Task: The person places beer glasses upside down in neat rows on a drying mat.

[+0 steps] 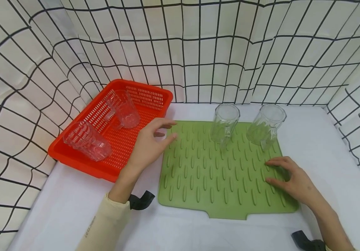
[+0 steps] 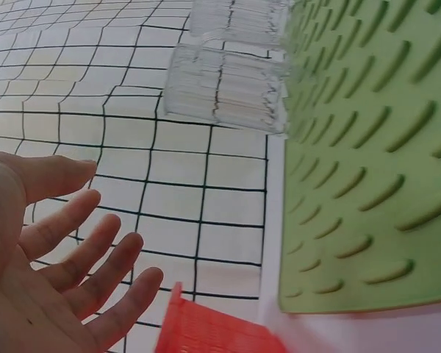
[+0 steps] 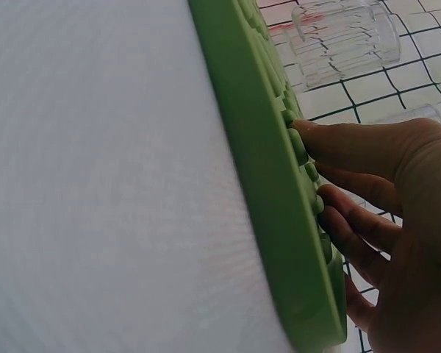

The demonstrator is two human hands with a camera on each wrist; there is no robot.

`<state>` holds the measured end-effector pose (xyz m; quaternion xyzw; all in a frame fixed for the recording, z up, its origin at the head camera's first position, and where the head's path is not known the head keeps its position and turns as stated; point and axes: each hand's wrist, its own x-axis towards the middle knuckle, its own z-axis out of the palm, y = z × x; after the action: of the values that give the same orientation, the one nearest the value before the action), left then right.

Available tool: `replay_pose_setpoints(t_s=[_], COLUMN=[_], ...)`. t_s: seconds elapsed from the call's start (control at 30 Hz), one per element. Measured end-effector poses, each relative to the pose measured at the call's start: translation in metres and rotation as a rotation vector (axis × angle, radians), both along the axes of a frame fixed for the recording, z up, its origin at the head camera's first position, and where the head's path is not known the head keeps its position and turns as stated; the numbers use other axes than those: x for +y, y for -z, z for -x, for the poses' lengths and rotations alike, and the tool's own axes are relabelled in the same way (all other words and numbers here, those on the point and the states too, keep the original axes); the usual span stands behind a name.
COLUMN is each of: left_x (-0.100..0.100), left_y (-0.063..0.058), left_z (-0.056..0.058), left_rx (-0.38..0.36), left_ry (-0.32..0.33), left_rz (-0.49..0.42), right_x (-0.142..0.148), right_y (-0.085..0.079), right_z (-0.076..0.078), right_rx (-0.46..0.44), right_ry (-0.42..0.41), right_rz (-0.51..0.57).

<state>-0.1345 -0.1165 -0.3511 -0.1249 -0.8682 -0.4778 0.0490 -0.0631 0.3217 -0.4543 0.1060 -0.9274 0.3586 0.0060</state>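
Over the gap between the red basket (image 1: 155,91) and the green drying mat (image 1: 186,195), my left hand (image 1: 148,144) hovers with fingers spread, holding nothing. My right hand (image 1: 293,179) is at the mat's right side; in the right wrist view its fingertips (image 3: 309,136) touch or nearly touch the ridges. Two clear glass mugs stand upside down on the mat's far part: a middle mug (image 1: 225,122) and a right mug (image 1: 267,123), handles facing toward me. Inside the basket lie two more glass mugs, a far one (image 1: 125,108) and a near one (image 1: 89,141).
A white cloth (image 1: 82,205) covers the table. Black-lined white netting or grid cloth (image 1: 199,52) rises behind and at both sides, close to the basket and the mat's far edge. Black wrist mounts (image 1: 141,200) sit on both forearms.
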Motion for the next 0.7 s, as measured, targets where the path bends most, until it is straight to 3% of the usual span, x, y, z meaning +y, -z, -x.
replay_pose_setpoints(t_s=[0.27, 0.7], left_x=[-0.014, -0.029], left_y=[-0.019, -0.038], left_z=[0.004, 0.016], left_rx=[-0.008, 0.008], left_ry=[-0.063, -0.112], left_rz=[-0.018, -0.009], right_x=[-0.003, 0.0], right_y=[0.002, 0.002], right_z=[-0.001, 0.0], right_rx=[0.019, 0.014], right_ry=[-0.003, 0.006], right_rz=[-0.005, -0.006])
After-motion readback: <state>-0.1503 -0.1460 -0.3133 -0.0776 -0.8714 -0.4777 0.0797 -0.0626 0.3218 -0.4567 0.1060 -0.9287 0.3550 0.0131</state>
